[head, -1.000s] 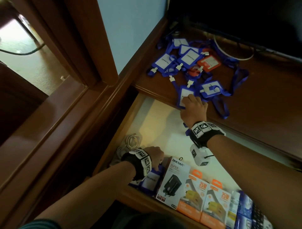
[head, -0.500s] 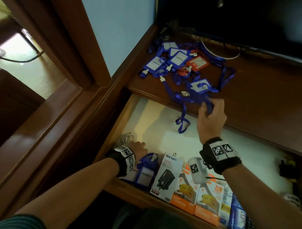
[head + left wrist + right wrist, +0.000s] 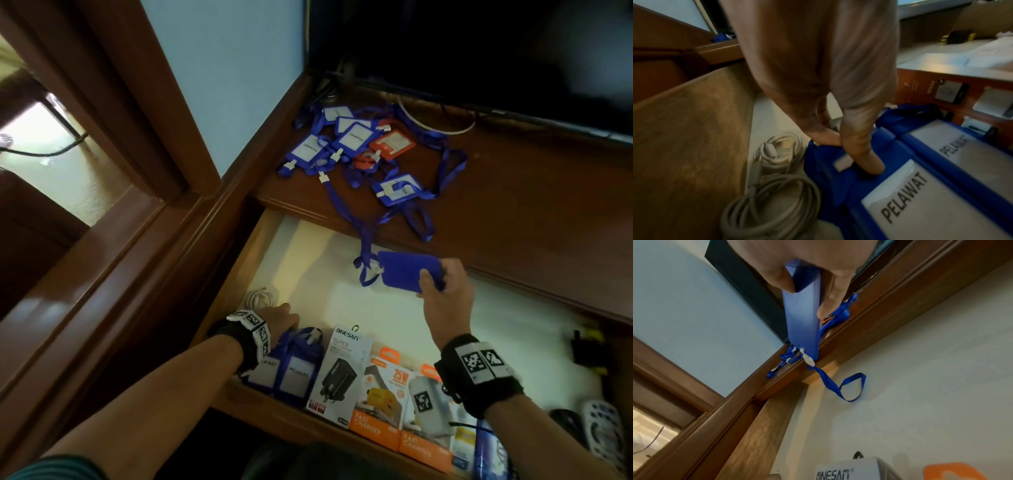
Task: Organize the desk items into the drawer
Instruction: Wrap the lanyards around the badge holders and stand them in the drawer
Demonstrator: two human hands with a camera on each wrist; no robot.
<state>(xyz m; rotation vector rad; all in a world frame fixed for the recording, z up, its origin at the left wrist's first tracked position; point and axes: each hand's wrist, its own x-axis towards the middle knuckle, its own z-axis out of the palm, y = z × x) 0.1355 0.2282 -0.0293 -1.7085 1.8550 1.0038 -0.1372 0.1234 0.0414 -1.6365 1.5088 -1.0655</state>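
Note:
My right hand [image 3: 432, 281] grips a blue badge holder [image 3: 402, 271] back side up, in the air over the open drawer [image 3: 373, 308]. Its lanyard [image 3: 364, 240] trails up to the tangled pile of blue badge holders [image 3: 354, 138] and one orange holder [image 3: 393, 144] on the desk. From the right wrist, thumb and fingers clamp the holder [image 3: 802, 313]. My left hand [image 3: 290, 323] is in the drawer's front left corner. There thumb and fingers [image 3: 863, 160] pinch the lanyard end of the stored "PELAWAT" badge holders [image 3: 920, 194].
A coiled white cable [image 3: 261, 298] lies in the drawer's left corner. Charger boxes [image 3: 346, 373] stand along the drawer front, with a remote [image 3: 603, 432] and a black-yellow item [image 3: 586, 347] at the right. A dark monitor [image 3: 479, 51] stands behind the desk pile.
My right hand took a badge holder from the desk edge and drew it down over the drawer, its lanyard trailing. The left hand stayed in the drawer corner.

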